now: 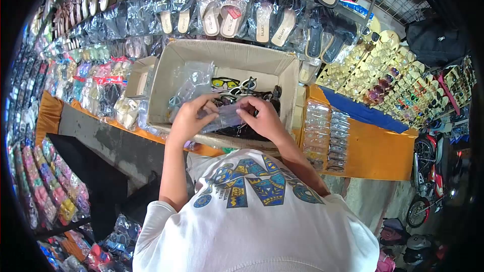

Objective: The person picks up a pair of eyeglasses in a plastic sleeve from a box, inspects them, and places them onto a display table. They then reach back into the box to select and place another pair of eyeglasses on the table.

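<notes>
Both my hands are over an open cardboard box point(225, 47) in front of me. Between them stretches a clear plastic bag point(229, 117); my left hand point(194, 117) pinches its left side and my right hand point(262, 119) pinches its right side. Just beyond my fingers, inside the box, lie sunglasses with yellow lenses point(225, 82) and white-framed sunglasses point(248, 85). Darker glasses point(275, 95) pile up beside and under my right hand. More crumpled clear plastic point(194, 78) rests at the box's left side, partly behind my left hand.
A smaller cardboard box point(137, 78) stands left of the large one. To the right, rows of plastic-wrapped glasses point(327, 138) lie on an orange-covered table point(378, 153). Behind are wrapped sandals point(229, 20) and a sunglasses display point(383, 73). A red motorbike point(433, 174) is parked far right.
</notes>
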Demonstrator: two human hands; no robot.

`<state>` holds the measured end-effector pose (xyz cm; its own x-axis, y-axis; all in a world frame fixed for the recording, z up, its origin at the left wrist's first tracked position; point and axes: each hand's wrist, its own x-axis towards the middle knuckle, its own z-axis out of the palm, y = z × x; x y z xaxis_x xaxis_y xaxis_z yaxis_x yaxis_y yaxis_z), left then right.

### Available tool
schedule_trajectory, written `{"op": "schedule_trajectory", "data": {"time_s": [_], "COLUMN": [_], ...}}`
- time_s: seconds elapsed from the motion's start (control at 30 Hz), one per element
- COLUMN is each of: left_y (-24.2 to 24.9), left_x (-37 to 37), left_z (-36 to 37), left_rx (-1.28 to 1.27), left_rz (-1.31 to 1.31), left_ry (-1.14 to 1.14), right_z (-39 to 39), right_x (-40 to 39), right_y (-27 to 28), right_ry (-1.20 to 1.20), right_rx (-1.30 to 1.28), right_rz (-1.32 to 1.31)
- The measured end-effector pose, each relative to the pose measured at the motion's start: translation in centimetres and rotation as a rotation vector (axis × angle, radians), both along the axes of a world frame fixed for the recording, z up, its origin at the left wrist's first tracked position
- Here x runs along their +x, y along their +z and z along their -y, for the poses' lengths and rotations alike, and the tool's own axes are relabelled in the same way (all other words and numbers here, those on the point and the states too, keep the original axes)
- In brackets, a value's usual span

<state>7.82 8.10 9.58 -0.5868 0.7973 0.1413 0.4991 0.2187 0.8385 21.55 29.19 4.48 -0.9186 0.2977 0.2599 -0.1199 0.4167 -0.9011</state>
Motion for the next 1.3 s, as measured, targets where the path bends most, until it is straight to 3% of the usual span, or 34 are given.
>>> {"op": "schedule_trajectory", "data": {"time_s": [0.03,0.23,0.57,0.63,0.73,0.8,0.83,0.93,0.97,1.03,1.07,1.17,1.3], "left_y": [0.1,-1.6,-4.4,-5.5,-8.0,-8.9,-8.8,-8.8,-9.0,-9.2,-9.3,-9.1,-9.2], "left_x": [0.3,1.6,-0.4,-1.3,-2.8,-3.2,-3.1,-2.9,-3.0,-3.0,-3.0,-2.9,-3.4], "left_z": [-0.1,0.2,1.8,2.0,2.4,2.6,2.5,2.4,2.4,2.8,2.8,2.7,2.3], "left_rx": [0.007,-0.123,-0.106,-0.087,-0.051,-0.014,-0.016,-0.023,-0.021,-0.035,-0.018,-0.011,-0.025], "left_rz": [-0.093,-0.49,-0.58,-0.614,-0.516,-0.436,-0.429,-0.475,-0.488,-0.495,-0.5,-0.503,-0.503], "left_ry": [-0.001,0.071,0.285,0.43,0.536,0.614,0.614,0.669,0.69,0.717,0.735,0.752,0.742], "right_z": [-0.2,-0.6,-0.9,-1.9,-4.3,-5.1,-5.4,-4.8,-4.6,-3.5,-2.9,-1.1,0.4], "right_x": [-0.2,-1.1,-5.4,-7.3,-11.0,-12.7,-13.5,-14.1,-14.3,-14.4,-14.3,-14.2,-14.7], "right_y": [-0.5,-1.4,-2.0,-2.8,-5.7,-6.3,-7.2,-8.0,-8.5,-9.6,-10.1,-11.7,-11.6], "right_ry": [-0.005,-0.052,0.029,0.01,-0.097,-0.136,-0.136,0.088,0.1,0.391,0.412,0.419,0.471], "right_rx": [-0.011,-0.205,-0.432,-0.394,-0.277,0.021,0.021,0.341,0.342,0.465,0.481,0.655,0.781], "right_rz": [0.105,0.075,0.055,0.043,0.117,0.255,0.263,0.416,0.423,0.395,0.506,0.414,0.524]}}
